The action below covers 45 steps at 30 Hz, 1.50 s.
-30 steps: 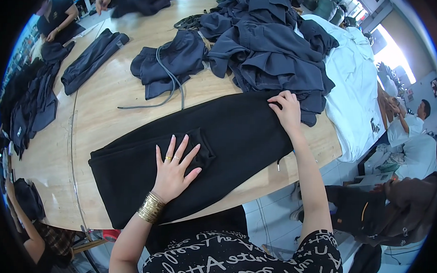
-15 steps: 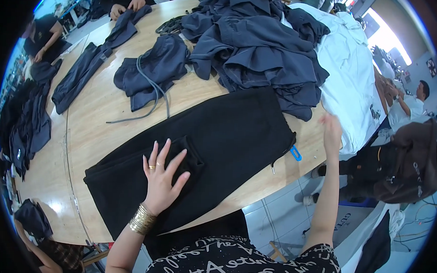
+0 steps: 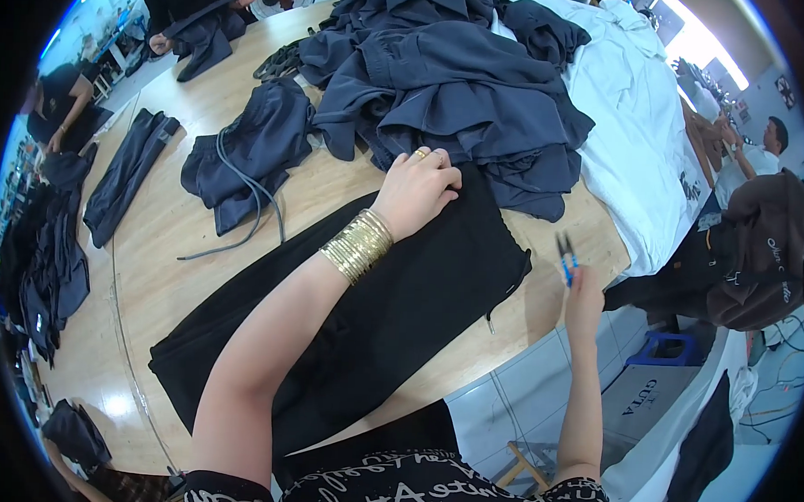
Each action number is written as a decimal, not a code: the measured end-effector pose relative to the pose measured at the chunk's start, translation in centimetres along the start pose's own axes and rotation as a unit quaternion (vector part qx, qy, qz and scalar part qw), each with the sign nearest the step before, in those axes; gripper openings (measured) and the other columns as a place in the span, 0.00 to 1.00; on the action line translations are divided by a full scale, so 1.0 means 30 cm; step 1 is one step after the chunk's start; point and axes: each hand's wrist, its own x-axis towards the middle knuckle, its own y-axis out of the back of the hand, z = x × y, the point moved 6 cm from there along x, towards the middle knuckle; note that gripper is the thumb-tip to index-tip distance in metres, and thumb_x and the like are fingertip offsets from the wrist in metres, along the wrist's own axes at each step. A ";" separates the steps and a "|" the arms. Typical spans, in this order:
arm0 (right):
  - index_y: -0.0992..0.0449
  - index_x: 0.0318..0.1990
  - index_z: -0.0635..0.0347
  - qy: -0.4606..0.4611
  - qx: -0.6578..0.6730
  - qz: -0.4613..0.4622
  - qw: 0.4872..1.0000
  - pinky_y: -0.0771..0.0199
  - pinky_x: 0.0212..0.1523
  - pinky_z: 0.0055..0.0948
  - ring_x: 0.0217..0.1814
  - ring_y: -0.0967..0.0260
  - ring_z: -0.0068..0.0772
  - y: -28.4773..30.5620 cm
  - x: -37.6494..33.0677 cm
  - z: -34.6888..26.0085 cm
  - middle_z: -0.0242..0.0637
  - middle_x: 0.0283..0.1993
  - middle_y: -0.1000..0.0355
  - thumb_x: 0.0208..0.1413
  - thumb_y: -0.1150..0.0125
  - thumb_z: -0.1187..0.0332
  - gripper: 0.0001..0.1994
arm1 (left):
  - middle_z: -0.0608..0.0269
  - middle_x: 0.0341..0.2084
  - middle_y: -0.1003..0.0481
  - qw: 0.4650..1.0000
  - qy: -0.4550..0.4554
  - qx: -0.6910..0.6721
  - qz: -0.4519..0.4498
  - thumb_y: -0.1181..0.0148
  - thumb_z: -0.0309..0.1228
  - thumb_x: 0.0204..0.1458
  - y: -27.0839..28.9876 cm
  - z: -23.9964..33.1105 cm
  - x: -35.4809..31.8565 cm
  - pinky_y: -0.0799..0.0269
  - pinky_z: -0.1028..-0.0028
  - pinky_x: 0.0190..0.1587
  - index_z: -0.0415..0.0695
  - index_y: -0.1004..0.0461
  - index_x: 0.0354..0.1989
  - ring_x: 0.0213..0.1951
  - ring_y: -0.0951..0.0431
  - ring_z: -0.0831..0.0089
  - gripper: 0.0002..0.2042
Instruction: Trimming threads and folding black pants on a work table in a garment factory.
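Folded black trousers (image 3: 419, 278) lie across the wooden table in front of me, with a drawcord end at the right edge. My left hand (image 3: 419, 188), with gold bangles at the wrist, is at their far edge, fingers bent and closed on the cloth; its fingertips are partly hidden. Off the trousers' right end, my right hand (image 3: 584, 302) is closed round a pair of blue-handled thread snips (image 3: 568, 257). Their dark blades point away from me, above the table and apart from the cloth.
Beyond the trousers rises a heap of dark grey-blue garments (image 3: 443, 84), with white cloth (image 3: 631, 144) to its right. Grey-blue shorts (image 3: 255, 148) with a long cord lie left of it. Co-workers handle dark garments across the table; a brown bag (image 3: 756, 254) hangs at right.
My left hand has moved from the trousers' middle to their far edge and closed. My right hand has come nearer and now holds the snips. A co-worker has lifted a dark garment.
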 end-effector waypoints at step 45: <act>0.27 0.44 0.60 -0.098 0.096 0.020 0.990 0.31 0.33 0.40 0.32 0.28 0.48 0.012 0.178 -0.145 0.44 0.27 0.29 0.60 0.47 0.53 0.18 | 0.64 0.36 0.27 0.788 0.165 -0.557 -0.201 0.48 0.33 0.59 0.074 0.156 -0.196 0.32 0.71 0.43 0.45 0.31 0.33 0.36 0.27 0.76 0.06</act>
